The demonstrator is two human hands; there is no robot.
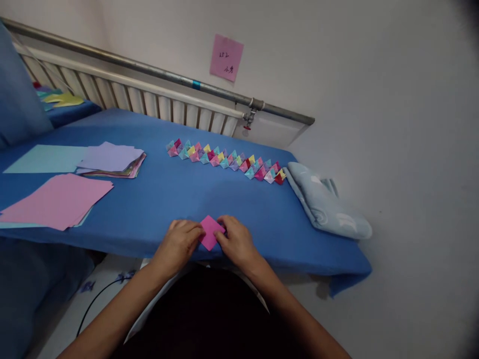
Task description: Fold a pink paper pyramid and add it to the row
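Note:
A small folded pink paper square [210,231] lies on the blue table [179,194] near its front edge. My left hand [181,242] presses its left side with curled fingers. My right hand [235,239] pinches its right side. Both hands touch the paper from opposite sides. Farther back, a long row of small folded paper pieces [224,159] in pink, teal, yellow and red stretches across the table.
At left lie a stack of pink paper sheets [56,202], a lilac-topped mixed stack [112,160] and a teal sheet [45,158]. A folded light blue cloth [324,202] rests at the right edge. A radiator [123,94], a pipe and a pink wall note [226,57] sit behind.

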